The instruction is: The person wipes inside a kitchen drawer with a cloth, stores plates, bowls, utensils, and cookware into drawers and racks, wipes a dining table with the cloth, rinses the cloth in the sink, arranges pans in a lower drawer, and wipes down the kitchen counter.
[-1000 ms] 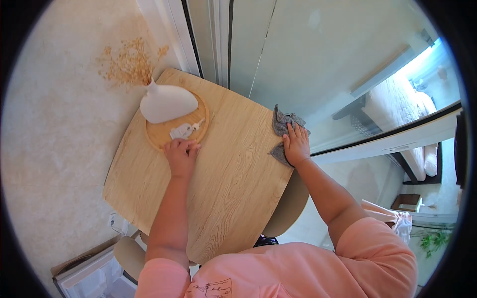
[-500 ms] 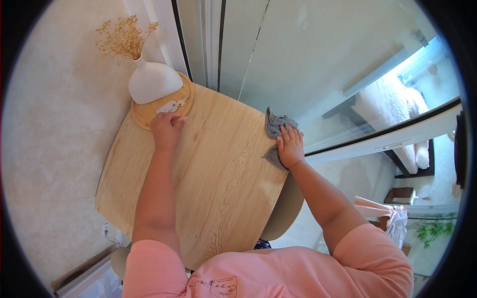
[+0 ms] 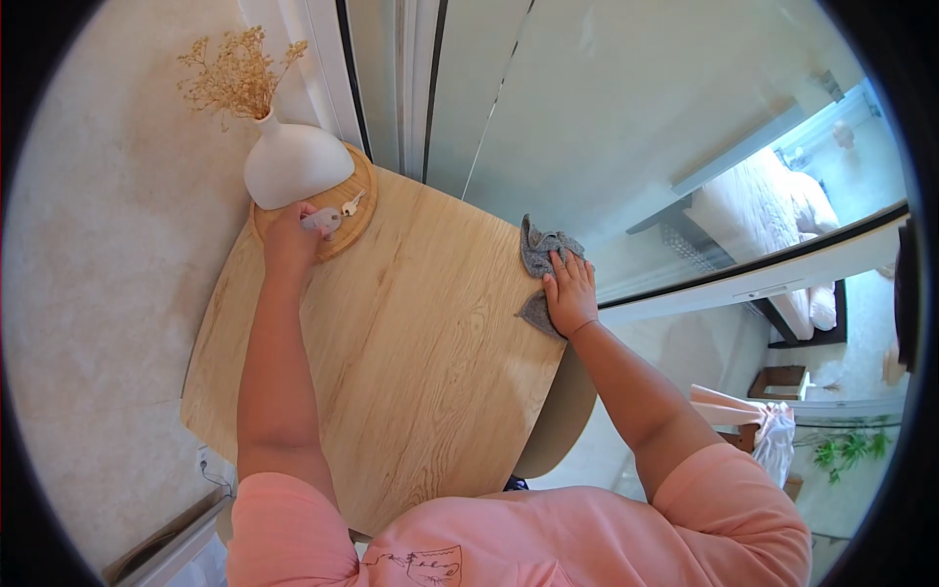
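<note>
My left hand (image 3: 290, 240) is over the round wooden tray (image 3: 364, 217), its fingers closed at the edge of a pale oval key tag (image 3: 322, 222). Beside the tag lies a small key (image 3: 353, 203). Behind them on the tray stands a white vase (image 3: 298, 166) holding dried flowers (image 3: 235, 80). My right hand (image 3: 571, 296) lies flat, fingers stretched out, on a crumpled grey cloth (image 3: 544, 247) at the right edge of the wooden table (image 3: 421, 323). Part of the cloth is hidden under that palm.
A glass panel (image 3: 587, 108) rises along the table's far side, and a plain wall (image 3: 108, 245) runs along the left. A chair (image 3: 559, 421) is tucked by the table's right edge. Beyond the glass is a bed (image 3: 753, 210).
My left hand has shifted left on the tray, and the key tag has moved slightly toward me. My right hand and the cloth look nearly the same.
</note>
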`<state>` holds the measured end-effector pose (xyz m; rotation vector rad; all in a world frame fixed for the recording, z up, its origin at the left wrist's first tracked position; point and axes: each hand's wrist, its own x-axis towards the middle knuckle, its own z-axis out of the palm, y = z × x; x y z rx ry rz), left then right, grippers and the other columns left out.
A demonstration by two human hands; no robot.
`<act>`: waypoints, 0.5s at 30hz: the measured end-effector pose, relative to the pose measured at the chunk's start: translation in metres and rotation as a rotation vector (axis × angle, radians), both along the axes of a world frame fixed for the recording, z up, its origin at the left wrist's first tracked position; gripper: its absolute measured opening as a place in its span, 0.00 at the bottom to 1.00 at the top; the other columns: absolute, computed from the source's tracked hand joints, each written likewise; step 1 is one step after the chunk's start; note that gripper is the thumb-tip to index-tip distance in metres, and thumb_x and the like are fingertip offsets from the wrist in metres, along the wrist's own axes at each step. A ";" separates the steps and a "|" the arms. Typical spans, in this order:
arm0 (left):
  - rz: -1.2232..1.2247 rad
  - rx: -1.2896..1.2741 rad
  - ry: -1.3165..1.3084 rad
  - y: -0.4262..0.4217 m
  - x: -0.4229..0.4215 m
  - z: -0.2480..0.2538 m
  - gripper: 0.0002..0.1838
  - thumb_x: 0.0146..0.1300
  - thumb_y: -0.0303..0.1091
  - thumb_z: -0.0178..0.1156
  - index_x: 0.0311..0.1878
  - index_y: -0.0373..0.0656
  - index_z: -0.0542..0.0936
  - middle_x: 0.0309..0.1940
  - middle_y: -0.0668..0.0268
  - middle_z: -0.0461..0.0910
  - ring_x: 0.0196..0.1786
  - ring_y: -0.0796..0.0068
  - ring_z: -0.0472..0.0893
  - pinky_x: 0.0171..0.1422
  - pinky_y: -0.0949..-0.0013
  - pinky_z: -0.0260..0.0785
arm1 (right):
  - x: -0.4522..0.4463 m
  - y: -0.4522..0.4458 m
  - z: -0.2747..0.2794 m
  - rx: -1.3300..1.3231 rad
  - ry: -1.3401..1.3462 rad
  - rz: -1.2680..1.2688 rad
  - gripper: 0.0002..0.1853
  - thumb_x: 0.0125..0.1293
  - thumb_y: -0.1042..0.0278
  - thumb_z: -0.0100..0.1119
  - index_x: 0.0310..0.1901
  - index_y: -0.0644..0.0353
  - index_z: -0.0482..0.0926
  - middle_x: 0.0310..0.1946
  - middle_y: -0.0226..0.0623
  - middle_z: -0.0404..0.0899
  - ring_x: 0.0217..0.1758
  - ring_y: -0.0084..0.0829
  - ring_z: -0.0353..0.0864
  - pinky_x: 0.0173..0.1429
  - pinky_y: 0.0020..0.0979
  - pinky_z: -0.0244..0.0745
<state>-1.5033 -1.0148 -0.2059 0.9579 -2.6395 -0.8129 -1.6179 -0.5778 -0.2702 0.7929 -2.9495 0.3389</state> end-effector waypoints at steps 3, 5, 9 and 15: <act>0.007 0.194 0.098 -0.010 -0.002 -0.005 0.15 0.58 0.32 0.68 0.49 0.43 0.81 0.45 0.62 0.83 0.44 0.64 0.82 0.50 0.65 0.73 | -0.001 0.000 0.000 0.008 -0.011 0.001 0.27 0.74 0.53 0.41 0.68 0.58 0.67 0.70 0.50 0.63 0.76 0.46 0.57 0.79 0.48 0.41; 0.010 0.164 0.176 -0.020 -0.004 -0.017 0.14 0.59 0.31 0.67 0.49 0.41 0.81 0.44 0.60 0.84 0.41 0.66 0.84 0.47 0.67 0.75 | -0.001 0.000 0.000 0.008 -0.012 -0.003 0.27 0.74 0.53 0.41 0.68 0.58 0.67 0.70 0.50 0.63 0.76 0.46 0.57 0.80 0.48 0.41; 0.180 0.398 0.291 -0.022 -0.005 -0.018 0.15 0.63 0.34 0.66 0.50 0.37 0.80 0.43 0.60 0.84 0.38 0.70 0.83 0.45 0.69 0.76 | -0.001 0.000 -0.001 -0.005 -0.003 0.001 0.27 0.74 0.52 0.41 0.68 0.58 0.67 0.70 0.50 0.63 0.76 0.46 0.57 0.80 0.47 0.41; 0.194 0.156 0.158 -0.023 0.004 -0.021 0.17 0.61 0.35 0.66 0.50 0.37 0.80 0.44 0.54 0.83 0.40 0.60 0.84 0.47 0.62 0.76 | -0.001 0.001 -0.002 0.003 -0.005 0.002 0.27 0.74 0.53 0.41 0.68 0.58 0.67 0.70 0.50 0.64 0.76 0.46 0.57 0.80 0.47 0.41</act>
